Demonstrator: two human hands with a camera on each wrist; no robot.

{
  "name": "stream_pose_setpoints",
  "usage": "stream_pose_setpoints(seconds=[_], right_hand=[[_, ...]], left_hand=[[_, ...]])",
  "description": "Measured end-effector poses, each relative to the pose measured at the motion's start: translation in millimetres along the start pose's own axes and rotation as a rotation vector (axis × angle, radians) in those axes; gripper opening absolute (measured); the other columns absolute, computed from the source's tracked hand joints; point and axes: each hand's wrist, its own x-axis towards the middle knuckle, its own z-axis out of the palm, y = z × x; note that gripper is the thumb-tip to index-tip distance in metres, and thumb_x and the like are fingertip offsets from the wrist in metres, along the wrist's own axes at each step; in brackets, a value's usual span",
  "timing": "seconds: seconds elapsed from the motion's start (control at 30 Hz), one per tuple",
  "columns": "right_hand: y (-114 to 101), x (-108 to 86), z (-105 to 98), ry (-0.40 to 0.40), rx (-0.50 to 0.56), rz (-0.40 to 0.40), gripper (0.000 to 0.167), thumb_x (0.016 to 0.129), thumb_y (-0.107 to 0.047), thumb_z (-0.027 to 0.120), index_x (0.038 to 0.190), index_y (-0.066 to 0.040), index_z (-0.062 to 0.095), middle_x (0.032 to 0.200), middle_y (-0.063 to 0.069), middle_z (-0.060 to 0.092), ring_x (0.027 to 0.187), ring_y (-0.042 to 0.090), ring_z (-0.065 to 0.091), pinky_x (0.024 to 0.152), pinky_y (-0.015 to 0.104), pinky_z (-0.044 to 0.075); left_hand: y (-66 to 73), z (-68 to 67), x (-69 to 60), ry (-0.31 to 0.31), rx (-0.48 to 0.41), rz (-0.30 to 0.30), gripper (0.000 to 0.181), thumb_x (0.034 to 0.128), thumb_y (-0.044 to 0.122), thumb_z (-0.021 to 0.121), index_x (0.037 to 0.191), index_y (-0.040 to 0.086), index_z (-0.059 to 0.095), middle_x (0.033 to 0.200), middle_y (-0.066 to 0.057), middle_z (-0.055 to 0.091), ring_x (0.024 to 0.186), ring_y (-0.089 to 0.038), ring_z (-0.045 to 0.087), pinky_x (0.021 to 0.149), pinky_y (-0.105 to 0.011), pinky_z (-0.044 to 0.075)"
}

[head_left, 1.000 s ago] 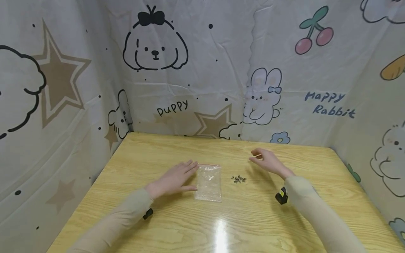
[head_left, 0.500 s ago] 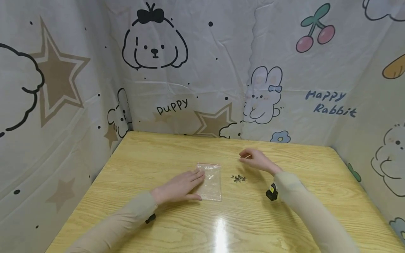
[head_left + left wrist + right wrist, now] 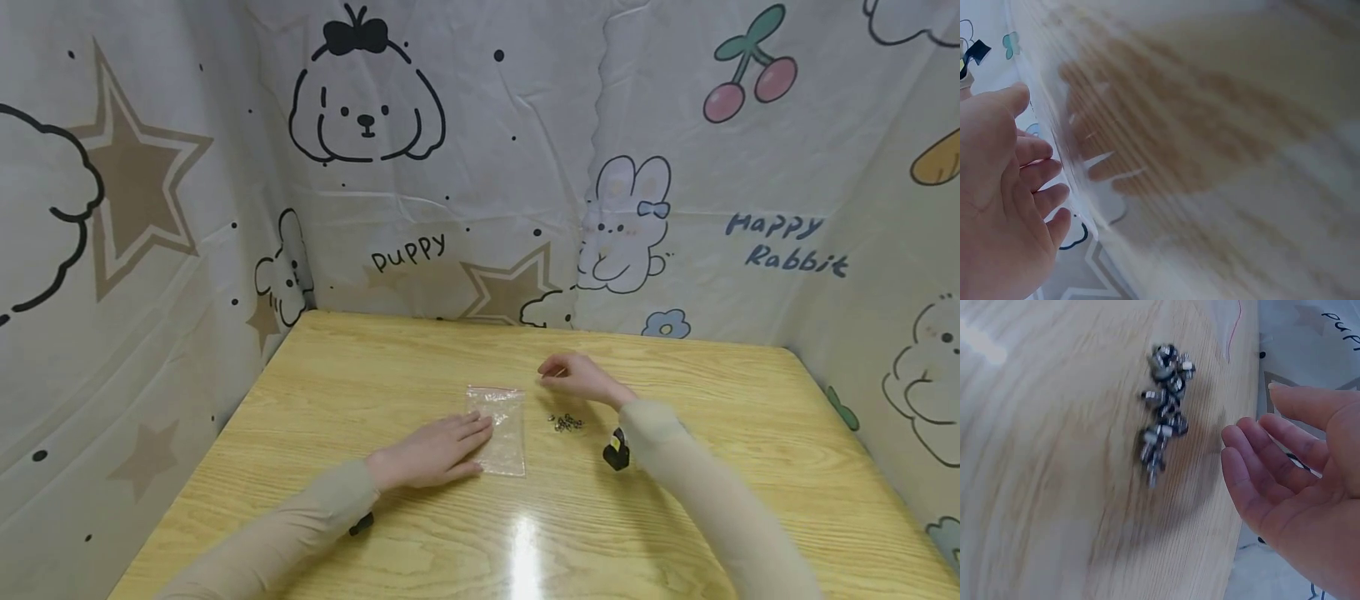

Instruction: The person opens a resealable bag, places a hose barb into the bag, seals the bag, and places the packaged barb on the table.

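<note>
A clear zip bag [image 3: 507, 437] with a thin red line along its top edge lies flat on the table. My left hand [image 3: 438, 452] reaches over the bag's left side with its fingers extended; contact is hard to tell. In the left wrist view that hand [image 3: 1007, 187] holds nothing. Right of the bag lies a small heap of shiny metal pieces [image 3: 567, 423], perhaps screws or small fittings. Behind the heap hovers my right hand [image 3: 579, 377], fingers loosely bent. The right wrist view shows the metal pieces [image 3: 1163, 412] apart from the right hand [image 3: 1297, 465], which holds nothing.
The wooden table [image 3: 360, 358] has a bright glare strip near its front. A printed fabric curtain [image 3: 465, 175] stands behind it and on both sides. Each wrist carries a small black camera, one [image 3: 617, 450] under the right sleeve.
My right hand has moved left, from right of the metal pieces to behind them. The left hand has slid right, from the bag's left edge to over the bag. Bag and pieces lie still.
</note>
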Motion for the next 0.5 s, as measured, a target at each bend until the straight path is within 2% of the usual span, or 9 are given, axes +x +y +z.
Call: stream_pose_setpoints(seconds=[0.23, 0.5], right_hand=[[-7, 7.4, 8, -0.016, -0.004, -0.018, 0.029, 0.094, -0.015, 0.065, 0.116, 0.004, 0.065, 0.112, 0.019, 0.071, 0.102, 0.029, 0.067, 0.094, 0.043, 0.055], [-12, 16.3, 17, -0.034, -0.033, -0.019, 0.026, 0.095, -0.016, 0.065, 0.115, 0.001, 0.067, 0.111, 0.016, 0.072, 0.1, 0.026, 0.068, 0.091, 0.04, 0.055]], left_hand=[[-0.9, 4.6, 0.6, 0.008, 0.039, 0.017, 0.06, 0.107, 0.042, 0.036, 0.155, 0.008, 0.029, 0.164, -0.008, 0.028, 0.152, -0.027, 0.028, 0.122, -0.04, 0.029], [-0.4, 4.8, -0.1, -0.001, 0.029, 0.018, 0.059, 0.107, 0.04, 0.037, 0.155, 0.008, 0.029, 0.164, -0.008, 0.027, 0.152, -0.026, 0.028, 0.122, -0.039, 0.029]])
